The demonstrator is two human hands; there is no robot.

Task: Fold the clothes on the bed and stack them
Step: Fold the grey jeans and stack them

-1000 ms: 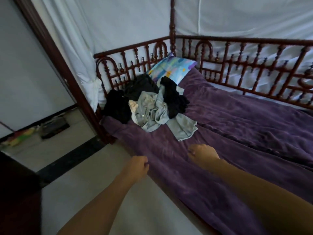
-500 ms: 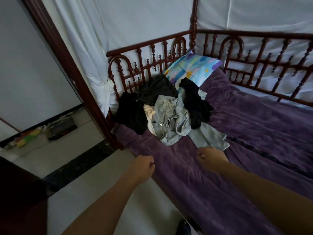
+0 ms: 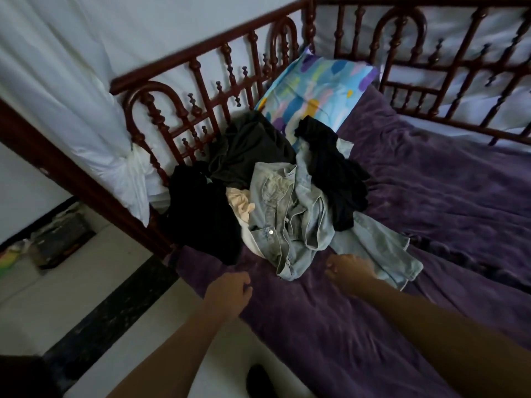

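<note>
A loose pile of clothes lies at the head end of the purple bed (image 3: 330,326). On top is a pale denim shirt (image 3: 290,225), with a black garment (image 3: 336,179) draped to its right. Left of it lie another black garment (image 3: 201,216), a dark grey one (image 3: 253,150) and a cream piece (image 3: 240,205). My right hand (image 3: 349,271) hovers at the denim shirt's lower hem, fingers curled, nothing visibly in it. My left hand (image 3: 230,294) hangs over the bed's near edge, loosely curled and holding nothing.
A colourful pillow (image 3: 316,93) leans on the carved wooden headboard (image 3: 201,90). The side railing (image 3: 459,81) runs along the far side. White netting (image 3: 71,116) hangs at the left bedpost. The tiled floor (image 3: 86,297) lies left, with a dark shoe (image 3: 258,380) below.
The view has closed in on the pile. Both hands have moved forward; my right hand now reaches the denim shirt's hem.
</note>
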